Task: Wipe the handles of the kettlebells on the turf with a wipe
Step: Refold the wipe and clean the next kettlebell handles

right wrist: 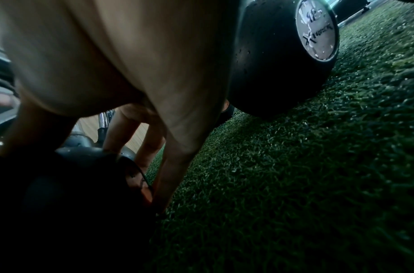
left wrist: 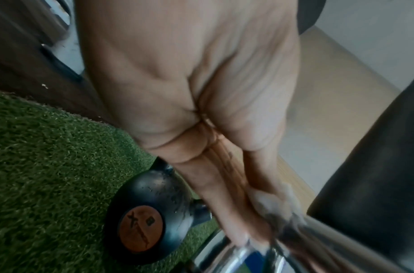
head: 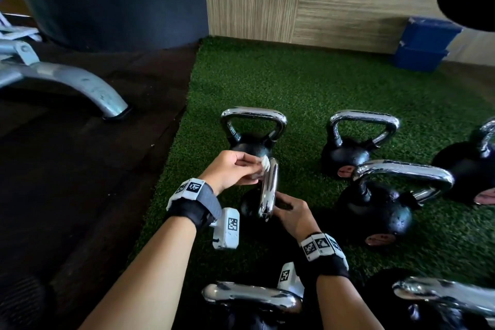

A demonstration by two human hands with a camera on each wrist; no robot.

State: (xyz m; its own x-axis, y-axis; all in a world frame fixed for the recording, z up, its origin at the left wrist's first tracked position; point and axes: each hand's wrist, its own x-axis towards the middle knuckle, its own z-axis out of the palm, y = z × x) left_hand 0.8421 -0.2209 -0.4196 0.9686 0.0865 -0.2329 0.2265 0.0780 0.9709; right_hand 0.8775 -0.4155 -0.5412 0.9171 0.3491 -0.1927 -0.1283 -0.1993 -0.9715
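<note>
the left hand pinches the wipe against the chrome handle of a kettlebell on the turf. the right hand seems curled round its body; if that slips, the kettlebell could roll.

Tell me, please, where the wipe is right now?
In the head view, the wipe is pinched in the left hand, against the top of the middle kettlebell's handle.
</note>
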